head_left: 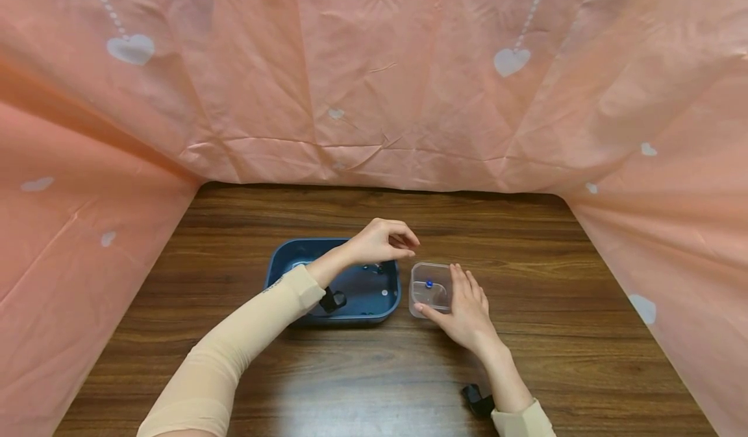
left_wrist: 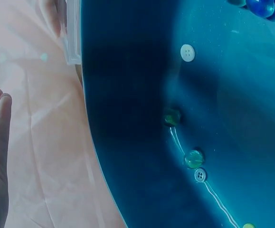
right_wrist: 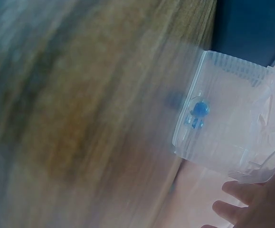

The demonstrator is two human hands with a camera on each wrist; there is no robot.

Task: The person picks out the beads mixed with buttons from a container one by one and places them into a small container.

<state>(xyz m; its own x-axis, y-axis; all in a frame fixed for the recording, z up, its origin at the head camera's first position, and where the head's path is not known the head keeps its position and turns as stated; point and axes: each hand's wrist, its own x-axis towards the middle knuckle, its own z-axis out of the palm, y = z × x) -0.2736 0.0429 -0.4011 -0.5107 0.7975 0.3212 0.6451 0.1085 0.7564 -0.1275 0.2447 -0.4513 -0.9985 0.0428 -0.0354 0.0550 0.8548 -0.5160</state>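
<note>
A clear plastic box (head_left: 416,308) stands to the right of a blue basin (head_left: 382,313), with a blue marble (head_left: 429,284) inside it. My right hand (head_left: 467,310) holds the box, its thumb at the near side and its fingers along the right side. Over the basin's right rim hovers my left hand (head_left: 380,241), fingers loosely bent and nothing visible between them. In the left wrist view the basin contains a white button (left_wrist: 187,53), a grey button (left_wrist: 200,175), a blue marble (left_wrist: 260,6) and several greenish marbles (left_wrist: 194,159).
Both containers rest on a dark wooden table (head_left: 526,359). Pink curtains (head_left: 362,67) with white hearts enclose its back and sides. Black straps are on both wrists, the left one (head_left: 333,300) hanging over the basin.
</note>
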